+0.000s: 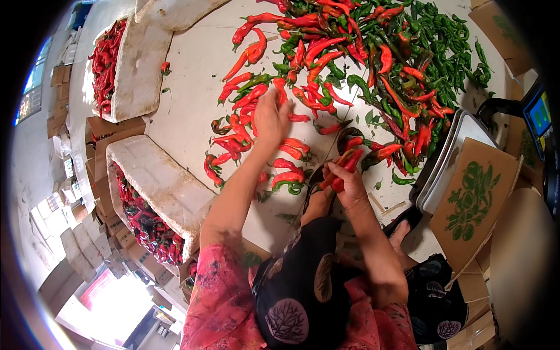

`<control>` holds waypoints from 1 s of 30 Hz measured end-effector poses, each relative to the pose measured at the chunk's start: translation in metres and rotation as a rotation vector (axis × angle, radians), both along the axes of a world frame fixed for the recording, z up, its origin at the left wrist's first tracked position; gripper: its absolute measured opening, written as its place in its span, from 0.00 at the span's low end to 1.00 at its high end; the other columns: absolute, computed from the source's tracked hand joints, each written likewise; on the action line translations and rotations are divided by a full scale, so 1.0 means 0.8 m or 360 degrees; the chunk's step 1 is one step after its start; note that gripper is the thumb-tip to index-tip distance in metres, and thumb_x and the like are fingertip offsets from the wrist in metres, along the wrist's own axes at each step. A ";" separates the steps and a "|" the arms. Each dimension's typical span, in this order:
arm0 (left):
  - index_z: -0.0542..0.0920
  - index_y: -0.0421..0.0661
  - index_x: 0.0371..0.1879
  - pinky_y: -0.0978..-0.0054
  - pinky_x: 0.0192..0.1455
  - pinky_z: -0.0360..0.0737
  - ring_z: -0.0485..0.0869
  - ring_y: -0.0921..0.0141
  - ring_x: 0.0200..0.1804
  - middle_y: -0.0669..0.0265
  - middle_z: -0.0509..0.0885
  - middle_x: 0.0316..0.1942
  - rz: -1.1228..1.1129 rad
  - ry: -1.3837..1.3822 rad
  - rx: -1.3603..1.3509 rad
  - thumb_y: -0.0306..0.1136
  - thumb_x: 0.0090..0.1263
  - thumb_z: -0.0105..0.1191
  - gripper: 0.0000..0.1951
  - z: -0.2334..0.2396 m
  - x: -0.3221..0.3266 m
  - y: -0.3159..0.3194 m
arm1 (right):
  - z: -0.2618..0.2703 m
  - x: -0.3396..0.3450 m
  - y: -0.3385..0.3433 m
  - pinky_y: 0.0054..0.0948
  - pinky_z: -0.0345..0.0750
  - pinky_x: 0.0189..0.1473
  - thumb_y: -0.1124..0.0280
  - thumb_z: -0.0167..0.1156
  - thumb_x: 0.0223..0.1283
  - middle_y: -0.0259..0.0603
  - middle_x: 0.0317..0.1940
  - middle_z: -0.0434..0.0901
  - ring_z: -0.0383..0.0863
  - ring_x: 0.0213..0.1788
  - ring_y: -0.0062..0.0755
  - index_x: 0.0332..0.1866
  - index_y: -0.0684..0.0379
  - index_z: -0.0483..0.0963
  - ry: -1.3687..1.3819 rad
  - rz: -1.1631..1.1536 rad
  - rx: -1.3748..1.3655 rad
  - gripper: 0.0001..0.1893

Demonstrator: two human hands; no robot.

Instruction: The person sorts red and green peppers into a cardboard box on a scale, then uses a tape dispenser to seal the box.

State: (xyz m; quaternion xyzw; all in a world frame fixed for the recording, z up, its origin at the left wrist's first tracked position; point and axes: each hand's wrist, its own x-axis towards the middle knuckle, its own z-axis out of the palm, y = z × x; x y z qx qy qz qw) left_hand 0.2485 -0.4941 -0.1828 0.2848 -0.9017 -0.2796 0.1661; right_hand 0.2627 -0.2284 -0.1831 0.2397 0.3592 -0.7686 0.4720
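Note:
My left hand [270, 117] reaches over the loose red chili peppers [239, 127] on the pale floor. Its fingers are at a red pepper [280, 87], and I cannot tell whether they grip it. Nearer my body, my right hand [350, 186] is closed around a few red peppers [348, 168], one of them brownish-orange. Beyond it lies a large heap of red and dark mottled peppers [407, 96]. Green peppers [442, 52] spread along the far right of that heap. More red peppers with green stems [286, 177] lie between my arms.
Two white foam boxes, one farther [140, 65] and one nearer [162, 175], hold red peppers at left. A platform scale [457, 148] with a lit display [542, 113] stands at right, beside a printed cardboard carton [474, 197]. My sandalled foot [318, 203] is beside my right hand.

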 end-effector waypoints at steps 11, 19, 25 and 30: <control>0.83 0.42 0.47 0.77 0.37 0.79 0.77 0.76 0.30 0.66 0.79 0.25 0.0243 -0.0071 0.1230 0.32 0.65 0.62 0.14 -0.002 0.039 0.066 | 0.002 -0.016 0.012 0.38 0.87 0.44 0.75 0.70 0.61 0.37 0.42 0.82 0.84 0.48 0.34 0.48 0.59 0.77 -0.0123 -0.0173 -0.0002 0.13; 0.86 0.41 0.48 0.71 0.46 0.82 0.85 0.66 0.40 0.58 0.86 0.34 -0.0488 -0.0261 0.0883 0.27 0.67 0.61 0.12 0.032 0.026 0.126 | -0.008 -0.034 0.016 0.43 0.89 0.43 0.74 0.71 0.58 0.39 0.39 0.83 0.84 0.43 0.33 0.45 0.60 0.79 -0.0144 -0.0261 0.0024 0.12; 0.84 0.43 0.44 0.58 0.51 0.77 0.78 0.51 0.48 0.58 0.83 0.45 -0.0542 -0.0422 -0.0601 0.27 0.60 0.64 0.13 -0.009 -0.049 0.052 | 0.016 -0.057 0.039 0.45 0.90 0.41 0.75 0.71 0.54 0.40 0.42 0.84 0.84 0.43 0.33 0.48 0.62 0.80 -0.0170 -0.0158 -0.0087 0.16; 0.82 0.42 0.37 0.65 0.42 0.79 0.83 0.61 0.38 0.60 0.85 0.35 -0.0654 -0.0269 0.0223 0.26 0.63 0.64 0.07 -0.014 -0.026 0.075 | 0.009 -0.044 0.039 0.40 0.88 0.48 0.76 0.70 0.56 0.41 0.51 0.83 0.83 0.51 0.33 0.58 0.61 0.77 -0.0175 -0.0185 -0.0108 0.22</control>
